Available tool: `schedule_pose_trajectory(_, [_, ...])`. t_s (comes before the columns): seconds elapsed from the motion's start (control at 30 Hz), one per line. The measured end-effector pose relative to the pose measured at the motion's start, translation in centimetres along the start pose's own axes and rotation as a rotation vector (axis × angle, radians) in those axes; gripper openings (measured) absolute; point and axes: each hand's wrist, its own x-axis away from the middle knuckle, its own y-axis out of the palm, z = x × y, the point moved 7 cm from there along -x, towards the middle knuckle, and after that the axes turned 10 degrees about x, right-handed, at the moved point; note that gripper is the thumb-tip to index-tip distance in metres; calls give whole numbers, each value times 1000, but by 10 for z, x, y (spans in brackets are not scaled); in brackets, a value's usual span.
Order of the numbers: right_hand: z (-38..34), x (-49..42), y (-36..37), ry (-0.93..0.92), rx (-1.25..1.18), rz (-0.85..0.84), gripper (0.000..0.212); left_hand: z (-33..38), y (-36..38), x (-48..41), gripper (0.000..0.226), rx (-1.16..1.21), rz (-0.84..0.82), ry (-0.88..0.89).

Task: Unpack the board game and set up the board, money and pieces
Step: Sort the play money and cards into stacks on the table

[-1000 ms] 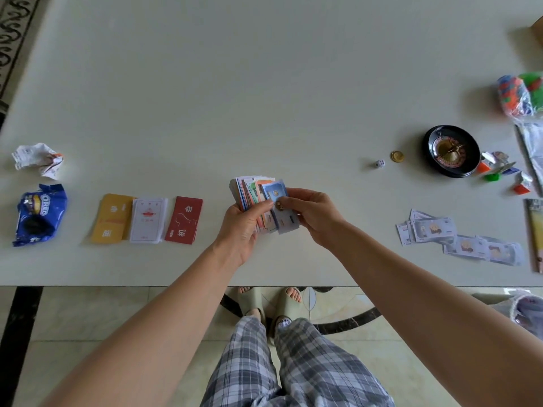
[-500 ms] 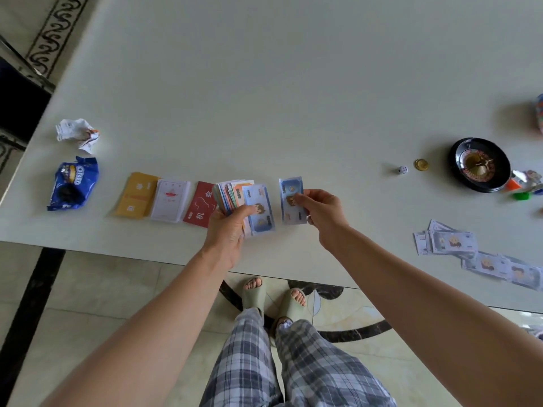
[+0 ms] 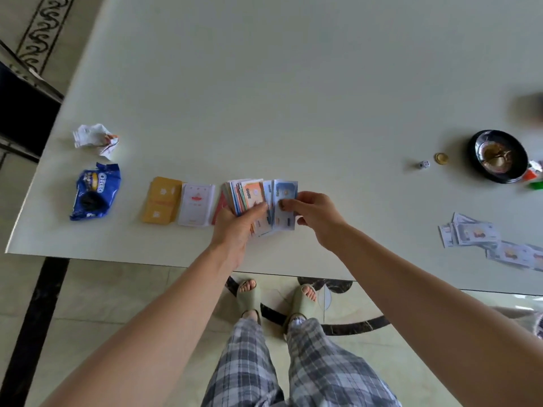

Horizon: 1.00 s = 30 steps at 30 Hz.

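Note:
My left hand (image 3: pixel 235 227) grips a fanned stack of play money (image 3: pixel 248 195) above the table's near edge. My right hand (image 3: pixel 316 214) pinches a blue note (image 3: pixel 285 201) at the right side of that fan, touching the stack. To the left lie a yellow card deck (image 3: pixel 161 199), a white card deck (image 3: pixel 196 204) and a red card deck (image 3: pixel 219 205), the red one mostly hidden behind the money. Grey notes (image 3: pixel 476 233) are spread at the right. A die (image 3: pixel 424 164), a gold coin (image 3: pixel 441 158) and a black roulette wheel (image 3: pixel 498 155) sit farther right.
A blue Oreo packet (image 3: pixel 95 190) and a crumpled wrapper (image 3: pixel 95 139) lie at the table's left end. Small coloured pieces (image 3: pixel 534 176) sit beside the wheel at the frame's right edge. The pale table (image 3: pixel 264 83) ends just in front of my feet.
My right hand, which held a blue note apart from the fan half a second ago, has come back against the stack. Both hands have shifted left, over the red deck.

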Motion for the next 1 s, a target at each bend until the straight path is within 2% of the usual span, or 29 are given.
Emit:
schedule_pose_trajectory(0.1, [1,-1,-6,35,-2,61,5,5,-10,-4,24,7,-9,-14])
schedule_pose_trajectory(0.3, [12,-8,7,109,112,163,20,12,-31,-8,24,41,49,-5])
schedule_pose_trajectory(0.53, [-9,-19,27,7,525,334,18,10,-48,-14,18,-12,70,-94])
schedule_pose_trajectory(0.67, [-16,-12,30,-56,619,436,41,5,-47,-13,21,-41,73,-162])
schedule_pose_trajectory(0.73, [-19,-11,25,-93,611,447,36,4,-44,-12,19,-45,66,-168])
schedule_pose_trajectory(0.8, [-23,-8,19,-183,475,437,21,4,-37,-11,19,-40,35,-160])
schedule_pose_trajectory(0.87, [-24,-5,18,-213,265,313,16,3,-25,-7,21,-32,-15,-161])
schedule_pose_trajectory(0.93, [-23,0,22,-206,207,160,19,-1,-13,-4,20,-43,-78,-181])
schedule_pose_trajectory(1.0, [-19,3,18,-199,163,128,20,-6,0,0,16,-34,-142,-232])
